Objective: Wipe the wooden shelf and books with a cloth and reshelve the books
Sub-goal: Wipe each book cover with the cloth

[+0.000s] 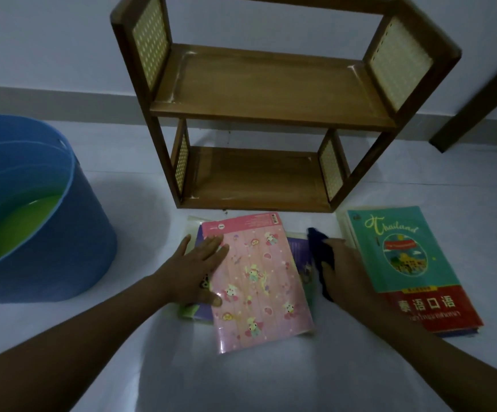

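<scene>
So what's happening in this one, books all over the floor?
A person is cleaning books on the floor in front of a bare wooden shelf. The left hand presses flat on a pink book atop a small pile, while the right hand grips a dark cloth beside it. A teal book lies right; a blue tub sits left.

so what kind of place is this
Probably a room in a home, worked on at floor level: a small wooden shelf stands on the pale floor against a plain wall, with a blue tub of water beside it.
</scene>
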`<action>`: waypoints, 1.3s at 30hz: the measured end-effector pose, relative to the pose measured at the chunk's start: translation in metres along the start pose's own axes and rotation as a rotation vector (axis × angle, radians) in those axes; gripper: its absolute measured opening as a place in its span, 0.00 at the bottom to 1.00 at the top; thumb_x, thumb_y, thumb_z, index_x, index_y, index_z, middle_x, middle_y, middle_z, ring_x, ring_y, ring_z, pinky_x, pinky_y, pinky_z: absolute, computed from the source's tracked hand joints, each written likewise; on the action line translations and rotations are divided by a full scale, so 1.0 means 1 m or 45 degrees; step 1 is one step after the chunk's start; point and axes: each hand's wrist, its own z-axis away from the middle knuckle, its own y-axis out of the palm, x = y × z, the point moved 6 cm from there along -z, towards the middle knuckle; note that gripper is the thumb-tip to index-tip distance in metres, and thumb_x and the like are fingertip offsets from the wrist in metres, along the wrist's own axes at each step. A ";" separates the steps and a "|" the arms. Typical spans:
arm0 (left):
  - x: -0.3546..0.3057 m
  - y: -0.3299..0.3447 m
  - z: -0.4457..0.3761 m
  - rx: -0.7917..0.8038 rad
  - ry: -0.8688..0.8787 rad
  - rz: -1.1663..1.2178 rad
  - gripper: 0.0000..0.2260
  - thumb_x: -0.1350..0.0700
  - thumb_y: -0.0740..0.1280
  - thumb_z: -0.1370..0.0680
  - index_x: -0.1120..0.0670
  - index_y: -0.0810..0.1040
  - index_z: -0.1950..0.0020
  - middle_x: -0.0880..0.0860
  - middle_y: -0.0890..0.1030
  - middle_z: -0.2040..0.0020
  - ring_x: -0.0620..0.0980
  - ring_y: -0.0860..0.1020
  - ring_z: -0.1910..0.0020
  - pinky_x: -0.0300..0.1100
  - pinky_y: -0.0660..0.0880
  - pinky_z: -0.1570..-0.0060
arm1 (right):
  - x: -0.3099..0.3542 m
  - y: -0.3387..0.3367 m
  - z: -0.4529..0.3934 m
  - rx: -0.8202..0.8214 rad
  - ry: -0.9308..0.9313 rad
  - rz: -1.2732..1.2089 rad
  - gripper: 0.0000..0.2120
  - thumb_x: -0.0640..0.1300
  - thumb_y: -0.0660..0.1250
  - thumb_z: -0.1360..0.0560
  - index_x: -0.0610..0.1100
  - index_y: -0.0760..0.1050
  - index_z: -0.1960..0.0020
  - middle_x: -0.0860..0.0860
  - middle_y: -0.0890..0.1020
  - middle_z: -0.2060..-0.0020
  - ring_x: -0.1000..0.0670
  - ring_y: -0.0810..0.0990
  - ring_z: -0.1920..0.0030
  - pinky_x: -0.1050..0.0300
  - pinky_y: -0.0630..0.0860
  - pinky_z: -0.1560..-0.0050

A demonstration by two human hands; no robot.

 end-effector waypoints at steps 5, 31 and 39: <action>0.000 -0.001 0.001 -0.035 0.001 -0.070 0.50 0.23 0.56 0.33 0.46 0.35 0.22 0.51 0.31 0.25 0.52 0.31 0.27 0.60 0.30 0.31 | 0.100 0.076 0.108 0.338 -1.001 0.461 0.15 0.45 0.62 0.32 0.57 0.77 0.48 0.53 0.82 0.45 0.45 0.82 0.49 0.47 0.79 0.58; 0.003 0.000 0.001 -0.083 0.048 -0.037 0.57 0.24 0.62 0.36 0.52 0.31 0.25 0.54 0.37 0.22 0.53 0.36 0.23 0.54 0.28 0.32 | 0.086 0.087 0.111 0.598 -1.182 0.535 0.16 0.46 0.59 0.25 0.58 0.73 0.39 0.51 0.77 0.36 0.43 0.78 0.46 0.53 0.75 0.45; -0.012 0.001 0.009 0.008 0.170 -0.176 0.58 0.24 0.61 0.35 0.47 0.20 0.30 0.57 0.30 0.24 0.57 0.30 0.26 0.59 0.25 0.33 | -0.019 -0.006 0.022 0.250 -0.336 0.758 0.22 0.33 0.73 0.40 0.44 0.83 0.47 0.40 0.84 0.49 0.36 0.81 0.59 0.42 0.81 0.64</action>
